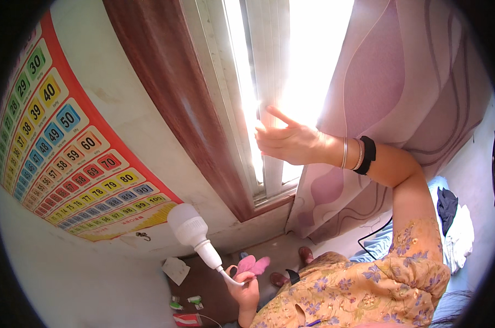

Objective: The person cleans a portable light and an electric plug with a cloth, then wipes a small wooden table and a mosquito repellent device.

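Red-bordered number chart [75,164] on wall [113,101]; left hand [244,290] holds white lamp [191,229].

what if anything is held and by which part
Left hand: white bulb lamp, by the thin stem below its socket, plus a pink piece, gripped part unclear. Right hand: nothing visibly held.

White bulb lamp [189,226], tilted up-left, and a pink, perhaps cloth, piece [253,265] in the left hand [244,292]

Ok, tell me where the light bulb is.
In the head view, the light bulb is low and left of centre, between the number chart and the left hand.
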Available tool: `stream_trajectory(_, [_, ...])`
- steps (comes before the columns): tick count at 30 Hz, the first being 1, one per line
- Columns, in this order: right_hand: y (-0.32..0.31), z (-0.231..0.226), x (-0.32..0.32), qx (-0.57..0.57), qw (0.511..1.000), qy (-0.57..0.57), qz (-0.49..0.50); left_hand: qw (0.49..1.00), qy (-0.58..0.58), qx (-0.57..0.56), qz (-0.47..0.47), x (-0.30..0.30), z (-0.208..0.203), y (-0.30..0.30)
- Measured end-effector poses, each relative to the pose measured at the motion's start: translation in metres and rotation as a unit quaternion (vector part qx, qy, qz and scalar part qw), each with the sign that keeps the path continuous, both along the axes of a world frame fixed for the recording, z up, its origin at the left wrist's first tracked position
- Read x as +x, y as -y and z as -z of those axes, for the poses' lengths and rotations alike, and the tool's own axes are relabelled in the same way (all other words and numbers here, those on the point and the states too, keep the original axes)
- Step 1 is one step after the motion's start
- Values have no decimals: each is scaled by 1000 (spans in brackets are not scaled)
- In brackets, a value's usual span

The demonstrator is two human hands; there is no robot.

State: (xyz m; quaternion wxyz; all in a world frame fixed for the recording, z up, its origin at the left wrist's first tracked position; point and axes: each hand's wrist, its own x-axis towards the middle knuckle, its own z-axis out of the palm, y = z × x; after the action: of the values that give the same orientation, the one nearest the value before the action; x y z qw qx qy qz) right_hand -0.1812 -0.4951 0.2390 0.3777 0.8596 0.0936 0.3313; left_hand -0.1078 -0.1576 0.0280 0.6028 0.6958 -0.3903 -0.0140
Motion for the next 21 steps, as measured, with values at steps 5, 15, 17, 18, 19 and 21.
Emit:
stream_trajectory(5, [10, 17, 14, 56, 998, -11, -10, 1000, 19, -13, -18, -7, -5, 5])
stream_trajectory(15, [32, 37, -37, 24, 990, -31, 138, 1000, -8, 12, -5, -5, 19, -4])
stream_trajectory(17, [37, 40, -51, 17, 989, 1, 149, 1000, -13, 19, -3, -1, 22, -6])
stream_trajectory(18, [43, 45, -58, 34, 990, 19, 137, 999, -36, 15, -1, -2, 23, -7])
stream_trajectory(19, [49, 49, -69, 51, 990, 38, 128, 999, -34, 20, 3, -1, 23, -8])
stream_trajectory(21, [64, 57, -92, 87, 985, 46, 143, 998, -65, 16, 8, 0, 22, -9])
